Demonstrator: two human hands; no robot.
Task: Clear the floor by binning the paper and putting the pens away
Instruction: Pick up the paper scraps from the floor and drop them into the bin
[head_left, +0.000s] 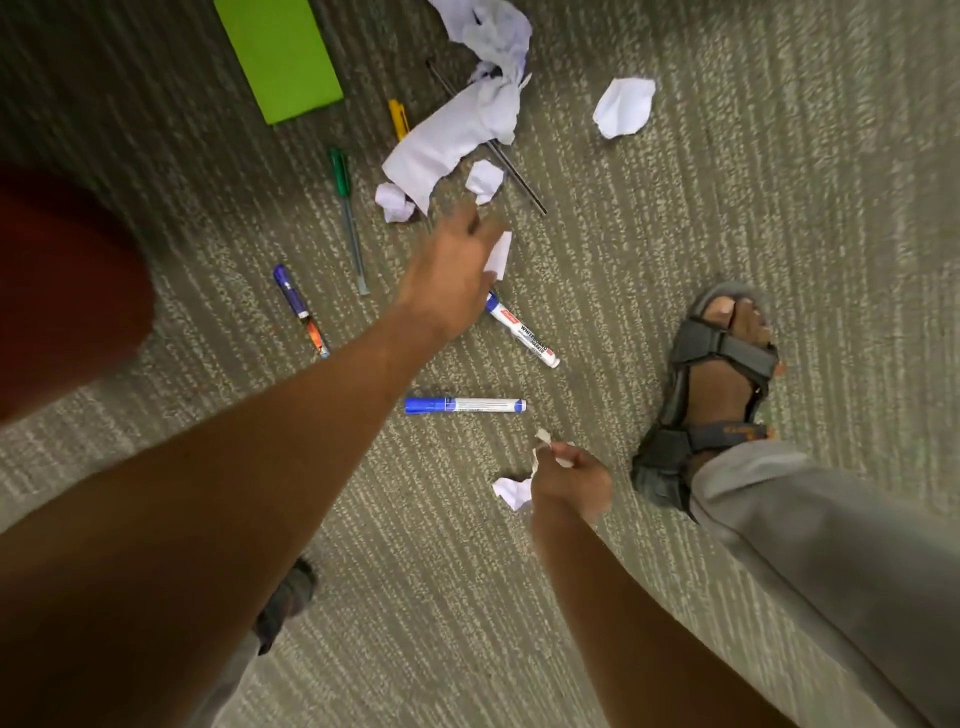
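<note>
Crumpled white paper lies on the carpet: a long sheet (457, 135), a wad above it (493, 31), a ball (623, 106) and two small balls (395, 202) (484, 181). Pens lie around: a white whiteboard marker (524, 335), a blue-capped marker (465, 405), a purple pen (298, 309), a green pen (347, 218), a yellow pen (398, 118) and a thin black pen (514, 174). My left hand (452, 265) reaches down, fingers curled, against a white paper scrap (500, 254); the grip is hidden. My right hand (571, 480) is closed on a small crumpled scrap (543, 441), with another white piece (511, 492) at its wrist.
A bright green flat folder (278, 57) lies at the top left. My sandaled foot (722, 379) stands to the right of the markers, and the other foot (291, 597) shows under my left arm. A blurred dark red shape (62, 291) fills the left edge.
</note>
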